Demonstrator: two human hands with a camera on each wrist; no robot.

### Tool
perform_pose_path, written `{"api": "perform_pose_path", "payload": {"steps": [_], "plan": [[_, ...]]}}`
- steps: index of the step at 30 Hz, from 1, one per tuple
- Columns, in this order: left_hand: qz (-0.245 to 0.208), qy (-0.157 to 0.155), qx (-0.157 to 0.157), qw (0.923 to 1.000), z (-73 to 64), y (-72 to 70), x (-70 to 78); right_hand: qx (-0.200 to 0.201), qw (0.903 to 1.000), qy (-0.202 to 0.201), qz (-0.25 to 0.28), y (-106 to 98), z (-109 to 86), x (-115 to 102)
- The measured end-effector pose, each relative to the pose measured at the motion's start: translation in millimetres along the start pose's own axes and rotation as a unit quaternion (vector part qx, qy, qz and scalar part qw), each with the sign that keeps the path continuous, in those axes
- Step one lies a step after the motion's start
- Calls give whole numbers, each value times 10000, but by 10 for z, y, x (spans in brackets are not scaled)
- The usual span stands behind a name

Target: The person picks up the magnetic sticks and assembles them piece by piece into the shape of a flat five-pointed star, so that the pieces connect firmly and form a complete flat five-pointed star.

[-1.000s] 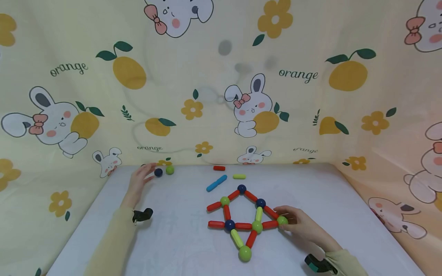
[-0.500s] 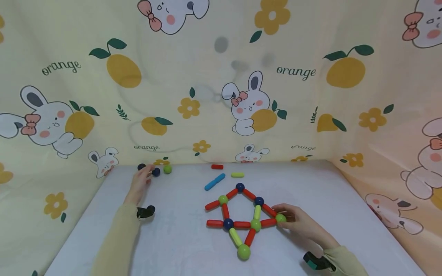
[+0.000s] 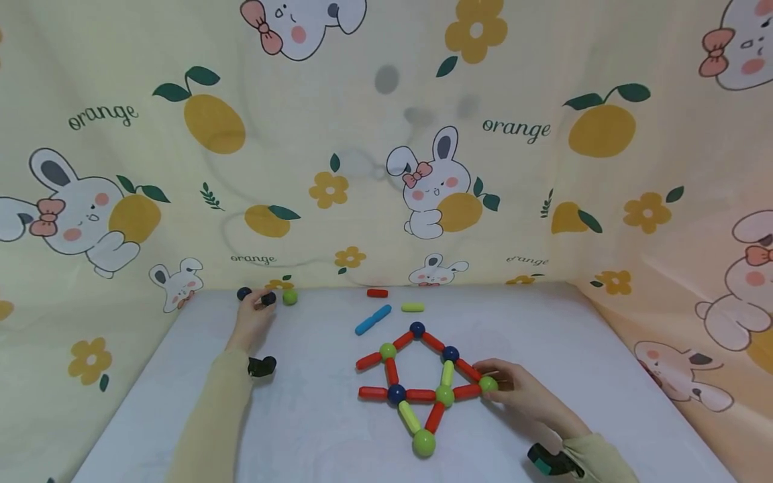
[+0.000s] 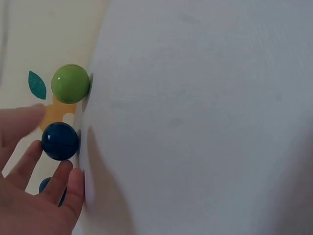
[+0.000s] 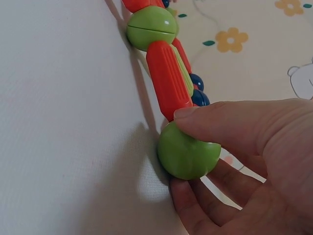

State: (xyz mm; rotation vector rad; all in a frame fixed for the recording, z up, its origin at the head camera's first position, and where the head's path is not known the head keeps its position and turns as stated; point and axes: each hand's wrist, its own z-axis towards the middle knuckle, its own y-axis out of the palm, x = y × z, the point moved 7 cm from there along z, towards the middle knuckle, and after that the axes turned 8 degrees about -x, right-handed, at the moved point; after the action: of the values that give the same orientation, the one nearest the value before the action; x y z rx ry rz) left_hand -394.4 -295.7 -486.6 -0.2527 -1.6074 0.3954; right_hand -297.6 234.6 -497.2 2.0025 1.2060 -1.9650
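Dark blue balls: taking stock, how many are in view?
5: one ball beyond the left hand, another at its fingertips, three in the joined shape: far tip, right of that, nearer left.

Just right of centre, low in the head view, a figure of joined rods and balls (image 3: 445, 396) lies on the bench (image 3: 302, 416). Behind it lie separate rods (image 3: 372, 320); farther left, along the far edge, three separate balls (image 3: 290, 296) form a row before the cloth (image 3: 338, 80).

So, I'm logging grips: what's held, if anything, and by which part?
The right hand holds the rod structure by its rightmost green ball. The left hand is at a dark blue ball, thumb apart: no hold shows.
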Motion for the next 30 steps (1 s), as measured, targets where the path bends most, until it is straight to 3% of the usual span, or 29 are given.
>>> {"api": "perform_pose_path", "payload": {"steps": [9,17,25,30], "plan": [[-218,-70,-182,9996,3,3,-143,-34,10000,-8,67,23,-27,-39],[-477,102,-190,9986,-23,56,-132,-27,10000,19,50,15,-24,-47],[-72,253,-66,9996,-46,140,-77,-50,9999,32,83,26,-3,-2],[69,230,-326,9992,-94,217,-44,-12,10000,21,24,14,-7,-11]]}}
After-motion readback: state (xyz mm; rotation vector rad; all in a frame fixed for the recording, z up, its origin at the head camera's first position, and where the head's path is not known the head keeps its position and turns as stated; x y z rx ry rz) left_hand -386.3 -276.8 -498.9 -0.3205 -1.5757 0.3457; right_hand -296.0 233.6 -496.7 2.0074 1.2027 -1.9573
